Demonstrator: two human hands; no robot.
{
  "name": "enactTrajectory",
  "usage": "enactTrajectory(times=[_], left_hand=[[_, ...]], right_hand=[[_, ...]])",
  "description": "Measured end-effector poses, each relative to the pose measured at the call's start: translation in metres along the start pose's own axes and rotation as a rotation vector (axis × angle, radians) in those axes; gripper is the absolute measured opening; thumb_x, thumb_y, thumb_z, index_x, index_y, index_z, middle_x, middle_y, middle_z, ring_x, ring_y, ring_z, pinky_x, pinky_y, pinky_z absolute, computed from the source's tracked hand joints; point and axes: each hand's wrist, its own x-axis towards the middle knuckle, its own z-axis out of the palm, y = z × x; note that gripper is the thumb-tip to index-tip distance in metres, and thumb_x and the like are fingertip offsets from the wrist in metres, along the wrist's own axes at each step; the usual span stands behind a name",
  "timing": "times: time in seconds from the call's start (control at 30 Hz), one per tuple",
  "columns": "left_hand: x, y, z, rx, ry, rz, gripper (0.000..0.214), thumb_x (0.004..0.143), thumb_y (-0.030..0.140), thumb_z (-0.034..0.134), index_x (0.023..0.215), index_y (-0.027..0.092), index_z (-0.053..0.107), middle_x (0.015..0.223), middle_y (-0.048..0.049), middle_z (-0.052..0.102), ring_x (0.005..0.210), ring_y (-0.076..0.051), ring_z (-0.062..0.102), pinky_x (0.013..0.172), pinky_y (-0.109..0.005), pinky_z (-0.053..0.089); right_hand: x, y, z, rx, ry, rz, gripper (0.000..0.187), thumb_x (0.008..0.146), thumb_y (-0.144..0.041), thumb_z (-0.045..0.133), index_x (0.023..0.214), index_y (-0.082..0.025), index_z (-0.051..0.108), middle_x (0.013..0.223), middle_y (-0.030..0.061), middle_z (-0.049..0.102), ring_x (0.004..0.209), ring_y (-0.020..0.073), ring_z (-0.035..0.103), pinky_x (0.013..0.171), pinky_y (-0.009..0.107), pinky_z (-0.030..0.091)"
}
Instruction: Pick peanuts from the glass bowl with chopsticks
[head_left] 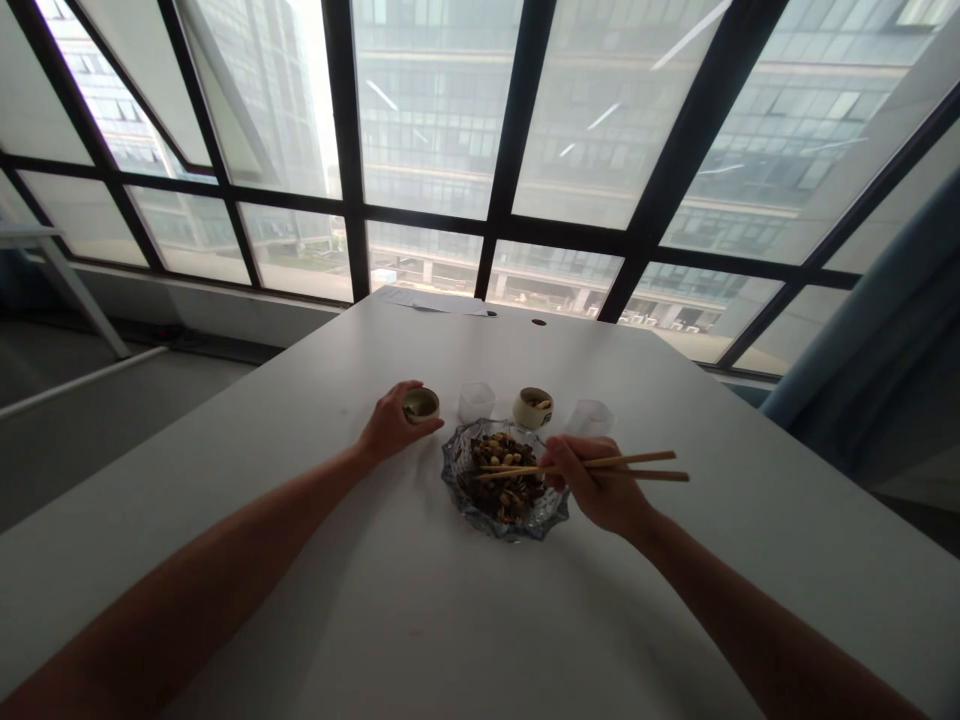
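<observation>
My left hand [397,420] is wrapped round the side of a small ceramic cup [424,404], which stands upright on the table left of the bowl. In my right hand [596,480] is a pair of wooden chopsticks [637,467], their tips down among the food in a scalloped glass bowl [469,512]. That bowl holds a mix of dark dried pieces and pale nuts [511,460]. Behind it stands a second ceramic cup [533,408] with some pale pieces inside. What lies in the left cup is too small to make out.
Two translucent plastic cups [476,402] stand behind the bowl, one on either side of the second ceramic cup. Papers [439,302] lie at the far end of the white table [360,610]. Beyond are tall windows, with a blue curtain [862,340] at right.
</observation>
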Motion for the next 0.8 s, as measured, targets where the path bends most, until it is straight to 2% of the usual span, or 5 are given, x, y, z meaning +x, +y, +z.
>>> enactTrajectory(times=[0.13, 0.2, 0.4, 0.6, 0.8], left_hand=[[0.0, 0.001, 0.0, 0.012, -0.013, -0.023, 0.065, 0.065, 0.049, 0.081, 0.116, 0.016, 0.058, 0.11, -0.0112, 0.069, 0.099, -0.027, 0.068, 0.092, -0.042, 0.054], [0.0, 0.001, 0.0, 0.013, -0.019, -0.03, 0.065, 0.065, 0.049, 0.081, 0.116, 0.016, 0.058, 0.11, -0.0112, 0.069, 0.099, -0.027, 0.068, 0.091, -0.042, 0.055], [0.001, 0.0, 0.0, 0.008, -0.029, -0.056, 0.066, 0.065, 0.05, 0.08, 0.117, 0.017, 0.057, 0.109, -0.0107, 0.07, 0.097, -0.026, 0.068, 0.089, -0.042, 0.055], [0.0, 0.0, 0.0, 0.003, -0.038, -0.071, 0.066, 0.066, 0.052, 0.08, 0.117, 0.016, 0.057, 0.106, -0.0108, 0.07, 0.096, -0.026, 0.068, 0.089, -0.042, 0.055], [0.0, -0.002, 0.001, -0.009, -0.027, -0.065, 0.065, 0.066, 0.052, 0.079, 0.115, 0.017, 0.057, 0.103, -0.0097, 0.071, 0.094, -0.026, 0.069, 0.088, -0.041, 0.056]], right_hand=[[0.003, 0.0, -0.01, -0.008, 0.147, 0.009, 0.052, 0.095, -0.055, 0.049, 0.063, -0.018, 0.066, 0.044, 0.0023, 0.058, 0.038, 0.0128, 0.052, 0.037, 0.024, 0.041], [0.003, 0.001, -0.01, -0.013, 0.178, 0.027, 0.052, 0.095, -0.056, 0.049, 0.064, -0.018, 0.066, 0.044, 0.0023, 0.058, 0.037, 0.013, 0.052, 0.037, 0.024, 0.041], [0.0, 0.01, -0.001, -0.068, 0.082, 0.011, 0.048, 0.096, -0.052, 0.049, 0.065, -0.019, 0.066, 0.055, 0.0045, 0.065, 0.045, 0.0141, 0.057, 0.042, 0.024, 0.045], [-0.001, 0.008, -0.002, -0.075, 0.065, -0.04, 0.047, 0.098, -0.049, 0.046, 0.066, -0.02, 0.064, 0.052, 0.0034, 0.063, 0.043, 0.0135, 0.056, 0.042, 0.024, 0.045], [0.001, 0.007, -0.001, -0.067, -0.018, 0.0, 0.049, 0.097, -0.053, 0.046, 0.066, -0.019, 0.063, 0.053, 0.0036, 0.064, 0.045, 0.0134, 0.057, 0.042, 0.024, 0.046]])
